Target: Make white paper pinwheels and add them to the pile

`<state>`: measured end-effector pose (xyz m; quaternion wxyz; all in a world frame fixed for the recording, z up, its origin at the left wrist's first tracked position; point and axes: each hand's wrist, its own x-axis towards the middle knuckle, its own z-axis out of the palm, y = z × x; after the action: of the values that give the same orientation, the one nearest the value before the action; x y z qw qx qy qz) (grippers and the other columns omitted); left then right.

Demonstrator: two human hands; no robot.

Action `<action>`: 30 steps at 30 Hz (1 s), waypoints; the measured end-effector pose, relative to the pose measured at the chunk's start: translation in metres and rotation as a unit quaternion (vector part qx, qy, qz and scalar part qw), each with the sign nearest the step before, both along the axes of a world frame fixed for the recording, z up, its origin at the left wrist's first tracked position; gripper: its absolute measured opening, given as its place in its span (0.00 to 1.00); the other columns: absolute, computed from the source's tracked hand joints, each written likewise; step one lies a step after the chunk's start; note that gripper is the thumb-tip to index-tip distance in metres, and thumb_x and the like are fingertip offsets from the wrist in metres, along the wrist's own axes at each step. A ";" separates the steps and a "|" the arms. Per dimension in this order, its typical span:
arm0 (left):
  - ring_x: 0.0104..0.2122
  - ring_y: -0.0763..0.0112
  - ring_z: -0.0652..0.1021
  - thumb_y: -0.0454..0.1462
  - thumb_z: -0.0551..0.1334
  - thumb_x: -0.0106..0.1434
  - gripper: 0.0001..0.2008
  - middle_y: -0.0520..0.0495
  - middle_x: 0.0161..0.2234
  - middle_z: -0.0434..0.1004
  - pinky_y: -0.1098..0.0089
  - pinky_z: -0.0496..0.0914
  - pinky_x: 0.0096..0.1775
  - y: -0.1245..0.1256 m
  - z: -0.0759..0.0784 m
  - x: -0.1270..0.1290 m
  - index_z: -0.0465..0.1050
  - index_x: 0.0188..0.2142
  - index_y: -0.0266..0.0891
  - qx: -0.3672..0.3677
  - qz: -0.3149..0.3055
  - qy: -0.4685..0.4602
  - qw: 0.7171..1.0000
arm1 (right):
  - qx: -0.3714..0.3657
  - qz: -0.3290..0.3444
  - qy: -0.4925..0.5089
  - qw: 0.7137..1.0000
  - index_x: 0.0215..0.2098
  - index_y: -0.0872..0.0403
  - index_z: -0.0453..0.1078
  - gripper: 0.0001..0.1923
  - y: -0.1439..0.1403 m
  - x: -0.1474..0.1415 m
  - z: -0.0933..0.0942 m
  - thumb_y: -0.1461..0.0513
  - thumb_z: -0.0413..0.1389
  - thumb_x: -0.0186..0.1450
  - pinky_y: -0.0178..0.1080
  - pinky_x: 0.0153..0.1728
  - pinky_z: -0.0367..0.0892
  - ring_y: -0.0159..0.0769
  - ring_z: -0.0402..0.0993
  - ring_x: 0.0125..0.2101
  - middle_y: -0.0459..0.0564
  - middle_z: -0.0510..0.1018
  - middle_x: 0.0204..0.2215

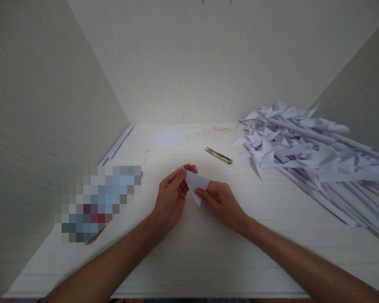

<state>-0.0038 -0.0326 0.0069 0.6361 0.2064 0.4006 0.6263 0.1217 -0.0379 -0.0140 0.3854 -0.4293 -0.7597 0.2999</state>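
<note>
While fingers (206, 196) pinch both sides, paper (196, 181) lies between.

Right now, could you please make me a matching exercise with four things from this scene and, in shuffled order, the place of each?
Things
1. triangular paper
2. snips
3. flat paper sheet
4. paper pinwheels

Places
A. near the back wall, left of centre
B. heaped along the right side of the table
C. held between the left hand and the right hand
D. lying just beyond the right hand

Right pairs: 1-C, 2-D, 3-A, 4-B
</note>
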 end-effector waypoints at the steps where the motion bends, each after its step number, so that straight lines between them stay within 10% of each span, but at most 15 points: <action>1: 0.33 0.72 0.77 0.33 0.61 0.54 0.04 0.46 0.31 0.79 0.71 0.70 0.39 0.000 0.000 0.000 0.75 0.27 0.34 -0.002 0.003 -0.001 1.000 | 0.002 0.010 -0.014 1.000 0.15 0.54 0.57 0.19 0.000 0.000 0.000 0.58 0.48 0.63 0.34 0.24 0.54 0.29 0.60 0.20 0.44 0.64 0.16; 18: 0.31 0.73 0.78 0.34 0.61 0.55 0.04 0.48 0.29 0.79 0.71 0.70 0.38 0.004 0.006 -0.004 0.74 0.27 0.36 0.029 0.012 -0.019 0.999 | -0.023 0.019 -0.046 0.998 0.16 0.56 0.61 0.17 -0.003 -0.003 0.003 0.63 0.48 0.62 0.32 0.24 0.53 0.27 0.60 0.17 0.43 0.66 0.13; 27: 0.30 0.71 0.76 0.40 0.69 0.44 0.13 0.42 0.31 0.79 0.73 0.69 0.32 -0.001 -0.005 0.001 0.76 0.27 0.33 0.014 -0.189 0.018 0.982 | 0.008 0.074 -0.030 0.997 0.13 0.55 0.56 0.22 -0.004 -0.002 -0.003 0.58 0.44 0.65 0.32 0.23 0.54 0.26 0.59 0.16 0.43 0.63 0.12; 30: 0.26 0.74 0.75 0.44 0.69 0.41 0.15 0.43 0.27 0.79 0.73 0.68 0.31 0.003 -0.008 0.000 0.75 0.23 0.32 0.039 -0.156 0.051 0.986 | 0.085 0.092 -0.095 0.988 0.12 0.55 0.55 0.25 0.007 0.009 0.000 0.55 0.44 0.65 0.33 0.24 0.54 0.27 0.59 0.17 0.43 0.63 0.12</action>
<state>-0.0039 -0.0301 -0.0015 0.6964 0.3228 0.3706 0.5230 0.1305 -0.0307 -0.0139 0.3176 -0.3500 -0.8516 0.2267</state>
